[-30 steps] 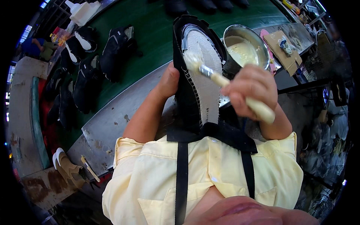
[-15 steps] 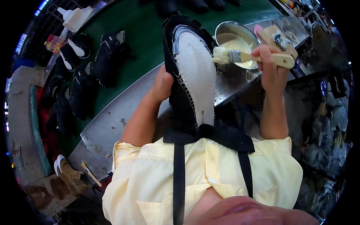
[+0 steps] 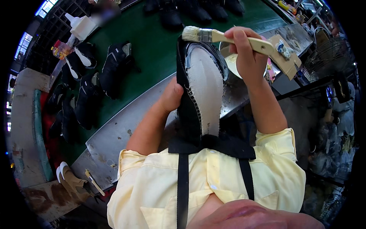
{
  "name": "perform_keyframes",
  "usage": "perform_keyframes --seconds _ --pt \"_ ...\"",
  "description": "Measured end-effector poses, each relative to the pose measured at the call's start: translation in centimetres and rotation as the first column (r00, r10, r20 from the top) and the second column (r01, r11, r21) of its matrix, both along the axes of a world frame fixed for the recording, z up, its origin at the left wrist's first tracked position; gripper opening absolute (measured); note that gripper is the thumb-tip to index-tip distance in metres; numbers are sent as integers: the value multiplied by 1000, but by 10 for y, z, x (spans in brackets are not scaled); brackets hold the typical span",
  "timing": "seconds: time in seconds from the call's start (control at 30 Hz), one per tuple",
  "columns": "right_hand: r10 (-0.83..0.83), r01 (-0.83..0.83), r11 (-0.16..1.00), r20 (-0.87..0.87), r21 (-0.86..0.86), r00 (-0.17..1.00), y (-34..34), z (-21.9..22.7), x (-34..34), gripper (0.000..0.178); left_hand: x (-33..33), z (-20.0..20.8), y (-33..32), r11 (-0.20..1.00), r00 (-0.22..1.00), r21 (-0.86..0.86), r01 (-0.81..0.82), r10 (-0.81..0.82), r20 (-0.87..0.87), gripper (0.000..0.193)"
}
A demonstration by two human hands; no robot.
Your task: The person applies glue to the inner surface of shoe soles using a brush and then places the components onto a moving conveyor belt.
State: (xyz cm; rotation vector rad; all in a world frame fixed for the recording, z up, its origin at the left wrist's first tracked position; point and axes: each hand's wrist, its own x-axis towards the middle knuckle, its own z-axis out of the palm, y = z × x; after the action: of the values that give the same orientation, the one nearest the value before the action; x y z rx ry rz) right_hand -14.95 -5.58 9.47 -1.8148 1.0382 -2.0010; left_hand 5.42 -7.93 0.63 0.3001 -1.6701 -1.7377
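Note:
My left hand [image 3: 172,95] is closed on the side of a black shoe upper [image 3: 188,110], which is turned sole up with its white stitched insole board [image 3: 206,82] showing. The fingers under the shoe are hidden. In my right hand [image 3: 246,53] is a flat brush with a pale wooden handle; the bristles of this paste-coated brush [image 3: 191,34] lie at the black edge of the toe end. Behind the right hand and wrist a metal bowl [image 3: 231,61] of cream-coloured paste is partly covered.
Several black shoes [image 3: 114,65] stand on the green belt [image 3: 152,49] at left, and more black shoes [image 3: 194,11] at the far side. A white bottle [image 3: 82,26] is at far left. Cardboard [image 3: 284,63] lies right of the bowl. A second brush [image 3: 95,183] rests near left.
My right hand has moved the brush up and left, from beside the bowl to the shoe's toe end. The left hand still holds the shoe, now slightly lower and farther right in view.

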Motion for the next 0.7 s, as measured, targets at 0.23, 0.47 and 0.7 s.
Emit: perform_keyframes --seconds 0.23,0.47,0.7 --pt "-305 312 950 -223 -1 926 7 7 -6 20 -3 -3 -4 998 999 -59 -9 11 43 95" --pt "-274 267 961 -139 -65 952 15 12 -8 21 -7 -11 -3 999 998 38 31 -29 -56 98" --pt "15 -17 999 65 33 998 5 2 26 20 -4 -11 -2 967 1000 256 11 -11 -2 94"
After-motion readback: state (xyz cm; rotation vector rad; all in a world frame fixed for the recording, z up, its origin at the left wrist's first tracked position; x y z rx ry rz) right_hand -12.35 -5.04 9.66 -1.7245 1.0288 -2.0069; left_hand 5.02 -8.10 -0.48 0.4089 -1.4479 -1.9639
